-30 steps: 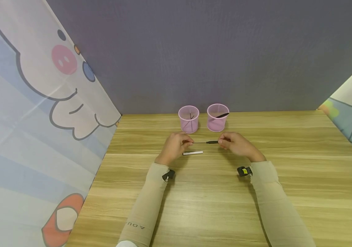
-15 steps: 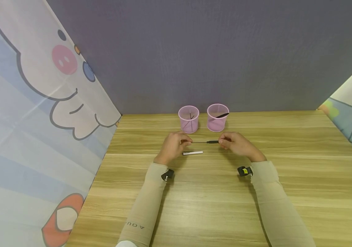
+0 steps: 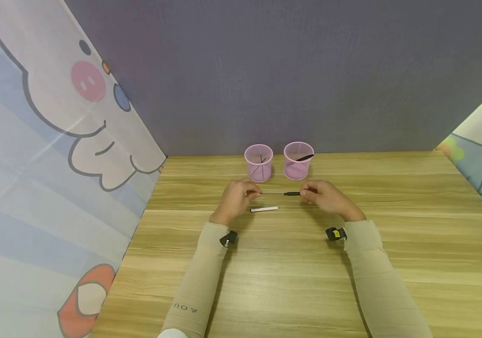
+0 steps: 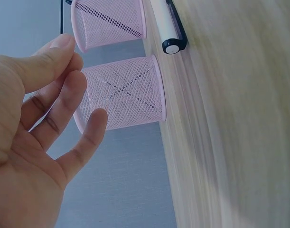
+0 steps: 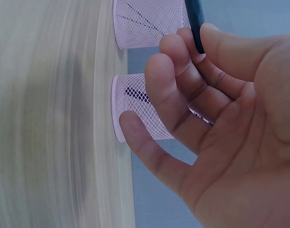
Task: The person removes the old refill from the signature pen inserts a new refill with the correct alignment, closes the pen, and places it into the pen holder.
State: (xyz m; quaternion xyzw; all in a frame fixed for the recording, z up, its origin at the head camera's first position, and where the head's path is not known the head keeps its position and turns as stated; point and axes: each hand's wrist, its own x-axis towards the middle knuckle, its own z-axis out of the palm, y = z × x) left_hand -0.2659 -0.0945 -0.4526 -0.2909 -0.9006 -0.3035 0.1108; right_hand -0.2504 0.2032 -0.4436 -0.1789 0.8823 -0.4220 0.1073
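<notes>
Between my two hands a thin dark rod with a thicker black handle (image 3: 292, 194) is held level above the table. The thumb and fingertips of my left hand (image 3: 236, 199) pinch its thin end, the other fingers loosely spread in the left wrist view. My right hand (image 3: 326, 199) pinches the black handle (image 5: 195, 23) at the opposite end, its remaining fingers bent and apart. Just below the rod lies a white marker (image 3: 264, 209) with black details, nearest my left hand.
Behind the hands stand two pink mesh cups. The left cup (image 3: 259, 173) contains thin dark sticks; the right cup (image 3: 295, 172) has a black pen-like item (image 3: 305, 158) leaning over its rim. A grey panel (image 3: 291, 75) rises along the back of the wooden table (image 3: 283, 281).
My left hand has shifted slightly left and away from me along the rod, baring a little more of it. My right hand has barely moved; the marker and cups stay put.
</notes>
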